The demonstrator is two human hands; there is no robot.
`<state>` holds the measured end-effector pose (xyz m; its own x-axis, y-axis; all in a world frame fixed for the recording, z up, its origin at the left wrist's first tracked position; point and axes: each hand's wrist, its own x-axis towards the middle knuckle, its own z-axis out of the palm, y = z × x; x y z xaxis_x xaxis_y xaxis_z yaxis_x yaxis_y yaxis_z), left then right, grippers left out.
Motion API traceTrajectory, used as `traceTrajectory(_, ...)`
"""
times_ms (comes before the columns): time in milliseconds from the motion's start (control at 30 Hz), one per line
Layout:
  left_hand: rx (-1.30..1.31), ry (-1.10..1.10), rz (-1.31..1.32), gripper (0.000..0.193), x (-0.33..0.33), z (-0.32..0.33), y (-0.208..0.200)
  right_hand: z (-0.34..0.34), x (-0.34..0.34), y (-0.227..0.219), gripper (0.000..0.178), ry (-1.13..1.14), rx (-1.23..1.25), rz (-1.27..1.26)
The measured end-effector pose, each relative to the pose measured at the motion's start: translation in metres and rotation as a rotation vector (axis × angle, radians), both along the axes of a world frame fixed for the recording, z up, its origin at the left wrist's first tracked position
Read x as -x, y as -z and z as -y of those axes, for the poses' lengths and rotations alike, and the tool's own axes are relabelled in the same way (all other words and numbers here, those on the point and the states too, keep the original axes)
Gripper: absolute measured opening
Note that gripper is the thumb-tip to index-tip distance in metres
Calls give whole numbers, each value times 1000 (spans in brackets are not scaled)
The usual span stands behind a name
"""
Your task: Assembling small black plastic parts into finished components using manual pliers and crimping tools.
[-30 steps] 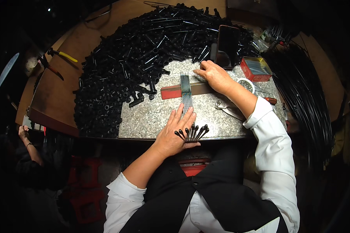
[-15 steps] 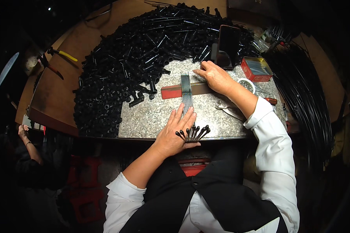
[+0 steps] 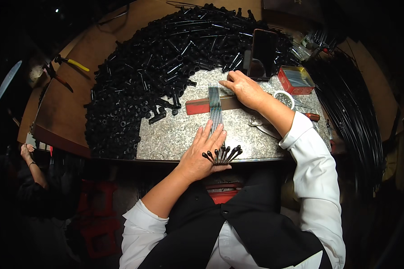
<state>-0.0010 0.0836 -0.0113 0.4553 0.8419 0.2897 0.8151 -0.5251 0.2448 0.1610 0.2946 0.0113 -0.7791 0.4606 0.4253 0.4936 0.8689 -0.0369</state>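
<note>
A flat row of thin metal rods (image 3: 215, 105) with dark shafts runs from the far side toward me. Their near ends fan out into black rounded tips (image 3: 222, 154) at the table's front edge. My left hand (image 3: 201, 150) lies over the near part of the rods, fingers stretched along them and thumb below the tips, holding them in a row. At the far ends, my right hand (image 3: 244, 88) has thumb and forefinger pinched together; what is between them is too small to make out. Under the rods, crosswise, lies a red and brown bar (image 3: 198, 106).
A large heap of black tubular parts (image 3: 134, 89) covers the left and back. Around my right arm are a phone (image 3: 263, 51), a red tin (image 3: 296, 80), a white cup of small pieces (image 3: 283, 99), pliers (image 3: 265, 127) and long black rods (image 3: 352, 107). Another person's hand (image 3: 27, 152) shows far left.
My right hand has shifted slightly left, bringing its pinched fingertips closer to the rods' far ends. My left hand has stayed in place.
</note>
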Motion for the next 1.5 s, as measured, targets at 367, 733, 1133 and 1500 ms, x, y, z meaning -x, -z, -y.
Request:
traceTrajectory(367, -24, -5, 6, 94, 0, -1, 1, -6, -30, -25, 63, -79, 37, -262)
traceTrajectory(733, 16, -11, 6, 95, 2, -1, 3, -82, -173, -34, 17, 805, 122, 401)
traceTrajectory(1133, -7, -26, -30, 97, 2, 0, 2, -72, -183, -31, 17, 671, -212, 489)
traceTrajectory(1500, 158, 192, 607, 98, 7, 6, -39, 38, -137, -106, 11, 399, -93, 73)
